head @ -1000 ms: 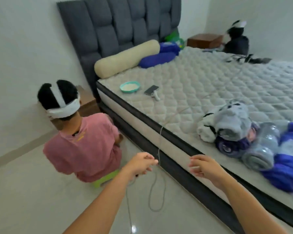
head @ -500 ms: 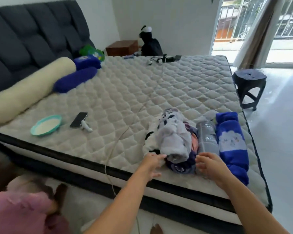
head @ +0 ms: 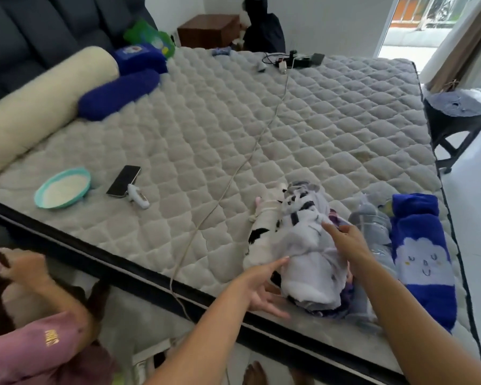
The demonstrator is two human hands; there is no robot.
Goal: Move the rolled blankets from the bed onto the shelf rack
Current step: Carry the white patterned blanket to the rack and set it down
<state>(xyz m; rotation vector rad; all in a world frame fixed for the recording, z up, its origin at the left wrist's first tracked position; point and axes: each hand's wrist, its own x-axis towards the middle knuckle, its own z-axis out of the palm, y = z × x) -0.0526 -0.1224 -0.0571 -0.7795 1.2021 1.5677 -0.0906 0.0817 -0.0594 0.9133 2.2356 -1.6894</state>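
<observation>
Both forearms reach forward and down from the lower edge of the view toward the near right corner of the bed (head: 331,129). The left hand (head: 257,287) lies low at the mattress edge, palm turned inward, fingers spread and loosely extended, its fingertips against the near left side of the pale grey rolled blanket (head: 308,262); it touches the roll but does not close round it. The right hand (head: 345,240) comes in from above, wrist bent down, fingers partly curled and resting on top of the same roll, with the index finger pointing along the fabric; whether it has gathered any cloth I cannot tell. That grey roll sits on top of a black-and-white patterned blanket (head: 264,232) and a purple one (head: 342,304) that peeks out beneath it. Just beside these to the right lies a grey roll in clear wrapping (head: 372,226), and next to that a blue blanket with a cloud face (head: 422,257), all still on the bed. A white cable (head: 245,165) runs across the quilted mattress. Farther left lie a phone (head: 124,180) and a teal bowl (head: 63,187). Another person in a pink shirt (head: 36,348) crouches at the lower left.
</observation>
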